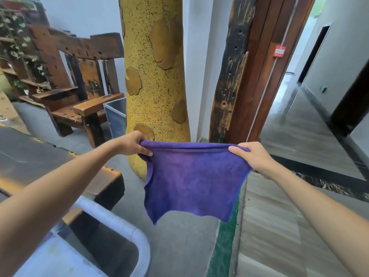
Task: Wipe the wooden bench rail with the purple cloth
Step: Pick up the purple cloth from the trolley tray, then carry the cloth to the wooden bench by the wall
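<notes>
Purple cloth [194, 180] held up spread, centre frame, off the bench.

We pinch its top corners: left hand [131, 143] clenched on the left corner, right hand [252, 156] clenched on the right, and the cloth hangs free below, in front of the yellow speckled column [153, 76]. The wooden bench [79, 82] stands well apart in the upper left, its top rail [87, 46] dark and pitted. A white pipe frame [119, 222] sits lower left.
</notes>
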Demonstrator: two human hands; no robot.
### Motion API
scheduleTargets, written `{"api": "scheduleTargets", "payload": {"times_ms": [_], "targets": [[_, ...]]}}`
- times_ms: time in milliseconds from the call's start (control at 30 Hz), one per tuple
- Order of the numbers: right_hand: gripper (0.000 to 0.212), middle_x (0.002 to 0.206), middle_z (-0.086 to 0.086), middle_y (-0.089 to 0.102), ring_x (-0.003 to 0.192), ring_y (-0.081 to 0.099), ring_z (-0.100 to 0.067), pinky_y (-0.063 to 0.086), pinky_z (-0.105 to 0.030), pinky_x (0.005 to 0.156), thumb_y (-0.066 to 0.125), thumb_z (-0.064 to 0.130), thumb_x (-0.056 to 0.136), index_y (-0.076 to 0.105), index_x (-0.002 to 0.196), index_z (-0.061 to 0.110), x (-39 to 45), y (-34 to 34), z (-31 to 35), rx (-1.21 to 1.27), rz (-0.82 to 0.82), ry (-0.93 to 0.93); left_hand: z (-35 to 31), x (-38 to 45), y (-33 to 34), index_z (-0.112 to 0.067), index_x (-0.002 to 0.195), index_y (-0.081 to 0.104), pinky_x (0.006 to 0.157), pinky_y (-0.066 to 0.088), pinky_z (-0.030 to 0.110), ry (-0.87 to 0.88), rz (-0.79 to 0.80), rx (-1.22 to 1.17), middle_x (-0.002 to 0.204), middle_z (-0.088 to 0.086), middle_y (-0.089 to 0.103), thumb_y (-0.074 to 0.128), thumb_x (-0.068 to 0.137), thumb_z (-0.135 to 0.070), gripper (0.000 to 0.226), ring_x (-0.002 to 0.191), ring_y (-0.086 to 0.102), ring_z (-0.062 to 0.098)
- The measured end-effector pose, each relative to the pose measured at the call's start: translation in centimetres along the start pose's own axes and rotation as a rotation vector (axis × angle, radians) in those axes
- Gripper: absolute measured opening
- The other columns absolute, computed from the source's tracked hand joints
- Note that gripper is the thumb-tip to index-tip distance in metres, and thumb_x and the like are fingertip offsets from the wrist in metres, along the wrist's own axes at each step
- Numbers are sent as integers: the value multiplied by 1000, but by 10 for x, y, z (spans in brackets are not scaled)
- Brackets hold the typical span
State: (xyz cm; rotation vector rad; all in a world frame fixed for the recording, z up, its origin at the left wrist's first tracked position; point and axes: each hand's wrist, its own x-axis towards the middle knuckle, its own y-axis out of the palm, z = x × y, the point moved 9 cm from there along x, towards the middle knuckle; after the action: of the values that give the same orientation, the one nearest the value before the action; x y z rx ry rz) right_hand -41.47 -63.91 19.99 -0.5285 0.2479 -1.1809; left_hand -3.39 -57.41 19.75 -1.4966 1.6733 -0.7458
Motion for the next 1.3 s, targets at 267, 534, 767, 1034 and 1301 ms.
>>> {"api": "scheduleTargets", "payload": {"times_ms": [267,534,767,1034,1301], "targets": [[32,77,-14,68,66,60,-22,47,-28,57,82,42,78,75,80,11,132,-13,-10,400,-4,147,14,104,-27,-18,88,77,59,51,21,-39,87,-302,78,-5,73,85,72,-42,30,70,65,11],[11,74,0,69,60,61,-9,49,-20,49,78,24,88,71,88,15,261,-4,-47,444,28,174,51,193,-52,-5,105,75,87,59,30,-88,-119,-654,107,12,76,73,84,-48,48,96,72,21],[25,77,-6,69,64,59,-16,44,-30,62,73,33,92,71,99,10,388,55,-75,305,386,262,116,264,-60,-5,104,70,77,59,34,-349,-318,-835,99,12,72,74,87,-28,29,87,69,19],[27,49,2,43,38,25,-9,20,-19,33,78,25,88,62,70,13,490,164,-32,307,401,343,181,288,-77,-4,90,70,63,57,24,-660,-644,-988,94,13,71,84,77,-21,27,80,69,19],[18,92,-13,63,67,55,-13,44,-14,44,72,3,90,69,107,-1,537,325,25,658,553,595,257,327,-87,4,88,71,53,57,20,-724,-839,-1257,82,12,68,77,80,0,11,66,65,17]]}}
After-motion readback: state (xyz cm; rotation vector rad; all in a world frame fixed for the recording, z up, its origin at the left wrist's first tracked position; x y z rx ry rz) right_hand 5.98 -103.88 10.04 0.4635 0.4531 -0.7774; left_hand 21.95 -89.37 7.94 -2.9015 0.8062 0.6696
